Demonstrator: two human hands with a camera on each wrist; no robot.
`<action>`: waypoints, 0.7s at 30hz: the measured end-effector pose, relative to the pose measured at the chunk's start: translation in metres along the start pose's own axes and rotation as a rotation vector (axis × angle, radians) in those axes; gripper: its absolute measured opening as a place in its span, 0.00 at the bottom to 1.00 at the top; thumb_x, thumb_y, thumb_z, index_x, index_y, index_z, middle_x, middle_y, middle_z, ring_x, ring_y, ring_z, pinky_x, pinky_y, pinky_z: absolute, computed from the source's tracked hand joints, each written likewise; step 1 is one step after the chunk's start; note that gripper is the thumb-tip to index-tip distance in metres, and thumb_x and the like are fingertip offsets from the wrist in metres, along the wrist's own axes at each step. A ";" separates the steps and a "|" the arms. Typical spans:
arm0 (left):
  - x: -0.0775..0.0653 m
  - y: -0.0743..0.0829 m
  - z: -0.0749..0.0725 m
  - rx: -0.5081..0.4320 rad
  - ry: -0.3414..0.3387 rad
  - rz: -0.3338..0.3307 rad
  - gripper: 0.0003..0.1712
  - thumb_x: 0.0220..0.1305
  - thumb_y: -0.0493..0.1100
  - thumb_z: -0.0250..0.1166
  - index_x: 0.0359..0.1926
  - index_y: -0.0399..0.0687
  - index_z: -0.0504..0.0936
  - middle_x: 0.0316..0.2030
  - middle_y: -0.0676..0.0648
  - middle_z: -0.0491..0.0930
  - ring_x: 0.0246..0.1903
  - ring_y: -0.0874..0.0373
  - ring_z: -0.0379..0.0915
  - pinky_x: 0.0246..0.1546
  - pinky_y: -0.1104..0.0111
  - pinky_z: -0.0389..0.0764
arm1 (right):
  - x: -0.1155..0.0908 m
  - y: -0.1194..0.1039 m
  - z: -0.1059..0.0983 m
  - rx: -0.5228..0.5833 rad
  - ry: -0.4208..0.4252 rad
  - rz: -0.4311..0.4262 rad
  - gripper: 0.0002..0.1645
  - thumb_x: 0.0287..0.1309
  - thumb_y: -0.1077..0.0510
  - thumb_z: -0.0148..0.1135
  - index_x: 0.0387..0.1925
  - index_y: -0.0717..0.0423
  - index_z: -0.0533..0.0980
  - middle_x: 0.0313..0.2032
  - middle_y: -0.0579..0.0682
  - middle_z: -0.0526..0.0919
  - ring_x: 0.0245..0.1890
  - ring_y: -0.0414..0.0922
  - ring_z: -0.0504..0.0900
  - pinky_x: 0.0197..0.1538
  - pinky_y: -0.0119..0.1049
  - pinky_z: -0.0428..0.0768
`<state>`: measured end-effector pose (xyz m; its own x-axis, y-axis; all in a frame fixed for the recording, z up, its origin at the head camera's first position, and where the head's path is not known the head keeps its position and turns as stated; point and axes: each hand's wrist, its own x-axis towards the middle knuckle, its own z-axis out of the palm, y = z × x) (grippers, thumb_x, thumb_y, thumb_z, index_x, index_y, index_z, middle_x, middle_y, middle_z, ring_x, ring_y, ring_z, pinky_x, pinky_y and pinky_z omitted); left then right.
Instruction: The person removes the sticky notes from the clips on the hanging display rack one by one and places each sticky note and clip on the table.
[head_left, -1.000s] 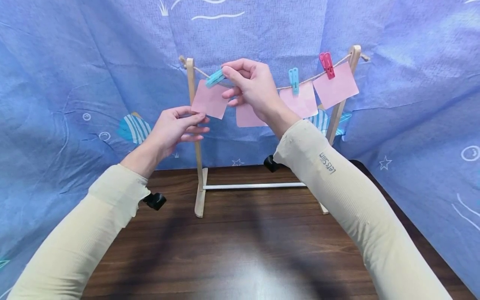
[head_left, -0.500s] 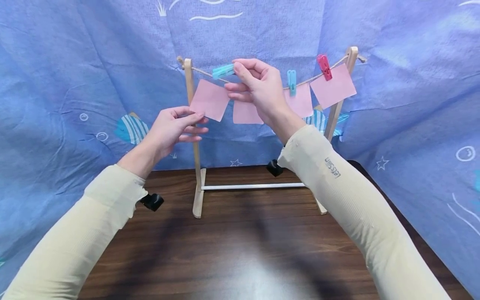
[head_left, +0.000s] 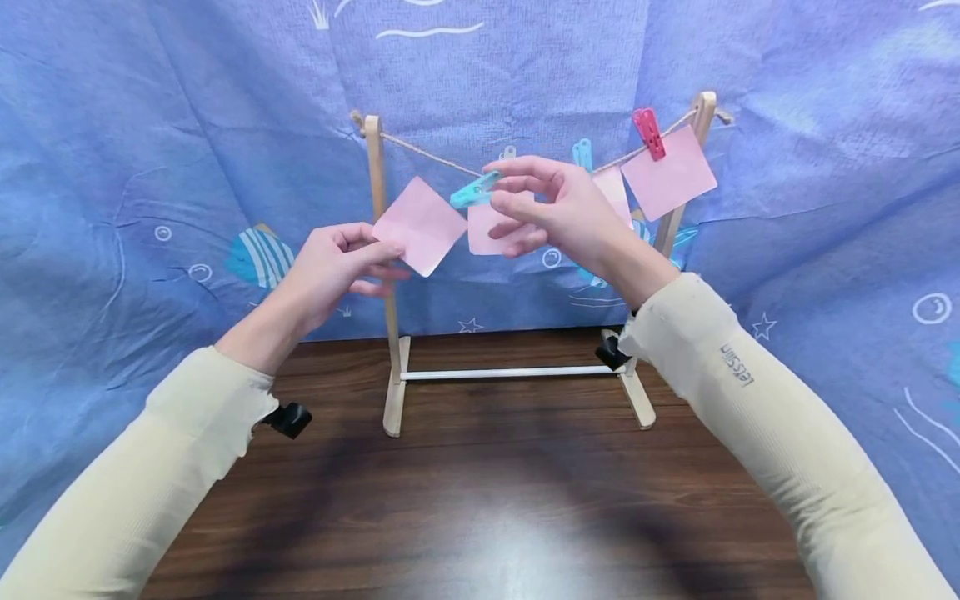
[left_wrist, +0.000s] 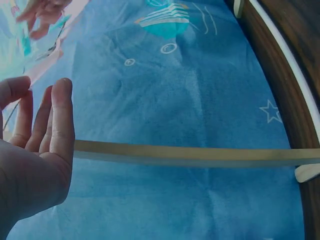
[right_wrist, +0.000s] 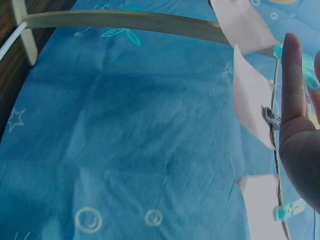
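My left hand (head_left: 337, 267) pinches a pink paper square (head_left: 420, 227) by its lower left edge, in front of the left post. The square is tilted like a diamond, below the twine line (head_left: 431, 156). My right hand (head_left: 577, 208) holds a teal clothespin (head_left: 472, 191) between thumb and forefinger, just right of the square and apart from it. Behind that hand hangs another pink square (head_left: 483, 235), partly hidden, with a grey clothespin (head_left: 507, 152) above it. In the right wrist view the held teal clothespin (right_wrist: 311, 72) shows beside my raised finger.
The line hangs between a left wooden post (head_left: 377, 167) and a right post (head_left: 703, 117). Further right, a red clothespin (head_left: 648, 133) and a teal one (head_left: 582, 155) carry pink squares. A white bar (head_left: 510, 373) joins the rack's feet on the brown table (head_left: 450, 483).
My right hand and its clothespin have moved right and down, away from the left square. My left hand has turned that square to a diamond and lowered it from the twine.
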<state>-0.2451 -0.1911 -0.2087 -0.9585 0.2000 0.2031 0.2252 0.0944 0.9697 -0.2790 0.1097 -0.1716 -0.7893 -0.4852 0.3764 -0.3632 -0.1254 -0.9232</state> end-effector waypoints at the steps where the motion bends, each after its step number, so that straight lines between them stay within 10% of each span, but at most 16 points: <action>1: -0.003 -0.002 -0.001 -0.004 -0.001 0.010 0.12 0.65 0.44 0.73 0.39 0.39 0.83 0.40 0.44 0.87 0.40 0.52 0.87 0.38 0.61 0.88 | -0.004 0.001 -0.003 -0.038 -0.015 0.004 0.27 0.67 0.58 0.67 0.65 0.55 0.74 0.60 0.58 0.79 0.44 0.58 0.86 0.40 0.50 0.88; 21: -0.036 -0.065 -0.005 0.093 -0.057 -0.116 0.14 0.64 0.42 0.73 0.47 0.41 0.83 0.36 0.49 0.88 0.34 0.56 0.86 0.31 0.63 0.87 | -0.072 0.059 -0.067 -0.042 -0.188 0.084 0.24 0.67 0.71 0.62 0.62 0.59 0.78 0.47 0.56 0.87 0.34 0.52 0.89 0.33 0.50 0.88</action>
<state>-0.2263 -0.2089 -0.2781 -0.9681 0.2376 0.0796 0.1312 0.2100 0.9689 -0.2770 0.1955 -0.2478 -0.7132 -0.6456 0.2732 -0.3229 -0.0434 -0.9454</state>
